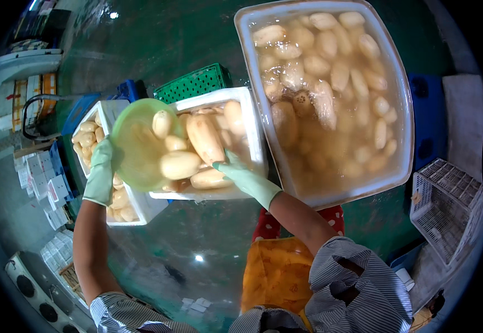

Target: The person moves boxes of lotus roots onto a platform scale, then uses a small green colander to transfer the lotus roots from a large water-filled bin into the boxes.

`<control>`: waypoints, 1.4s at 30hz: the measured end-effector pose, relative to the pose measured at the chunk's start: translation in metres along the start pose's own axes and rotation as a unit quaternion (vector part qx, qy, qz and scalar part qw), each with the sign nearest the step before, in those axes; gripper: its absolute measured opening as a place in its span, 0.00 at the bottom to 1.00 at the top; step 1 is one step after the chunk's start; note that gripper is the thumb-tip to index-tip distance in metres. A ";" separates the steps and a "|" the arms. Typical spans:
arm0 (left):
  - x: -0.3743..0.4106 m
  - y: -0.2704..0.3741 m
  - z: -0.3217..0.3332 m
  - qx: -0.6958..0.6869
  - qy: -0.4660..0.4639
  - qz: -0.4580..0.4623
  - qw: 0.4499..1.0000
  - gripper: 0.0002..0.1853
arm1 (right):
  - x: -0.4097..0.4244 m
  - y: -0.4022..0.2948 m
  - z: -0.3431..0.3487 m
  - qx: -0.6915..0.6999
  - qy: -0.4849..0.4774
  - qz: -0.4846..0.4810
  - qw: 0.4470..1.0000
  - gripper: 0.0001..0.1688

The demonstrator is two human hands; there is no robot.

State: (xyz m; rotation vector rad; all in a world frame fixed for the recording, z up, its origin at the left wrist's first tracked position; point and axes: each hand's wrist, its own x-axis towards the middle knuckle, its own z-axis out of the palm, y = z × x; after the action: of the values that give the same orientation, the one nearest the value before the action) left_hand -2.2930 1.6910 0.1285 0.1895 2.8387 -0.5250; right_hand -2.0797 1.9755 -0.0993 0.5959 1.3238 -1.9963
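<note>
My left hand (pixel 100 168), in a pale green rubber glove, grips the left rim of a round green plastic basin (pixel 135 166). The basin is held over the left end of a white foam box (pixel 249 104). A peeled lotus root section (pixel 162 124) overlaps the basin's right side; whether it lies inside is hard to tell. My gloved right hand (pixel 241 170) holds the lower end of a large lotus root section (pixel 204 139) in the foam box. Other sections, such as a thick pale lotus root (pixel 180 165), lie around it.
A large white tub (pixel 406 125) of murky water with many lotus roots stands at the right. Another foam box (pixel 139 214) of lotus roots is at the left. Behind sits a green perforated crate (pixel 193 84); a white plastic crate (pixel 445 212) stands far right. The green floor (pixel 174 245) looks wet.
</note>
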 end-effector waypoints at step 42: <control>-0.250 -0.142 0.178 -0.633 -0.031 -0.455 0.625 0.13 | -0.042 0.039 0.114 0.736 0.273 0.195 0.588 0.45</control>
State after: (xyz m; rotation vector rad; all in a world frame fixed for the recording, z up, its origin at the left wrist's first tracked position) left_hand -2.0388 1.4735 0.0815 -1.4656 2.2563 1.3433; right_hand -2.0242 1.8708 -0.0512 2.1003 -0.6686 -2.1334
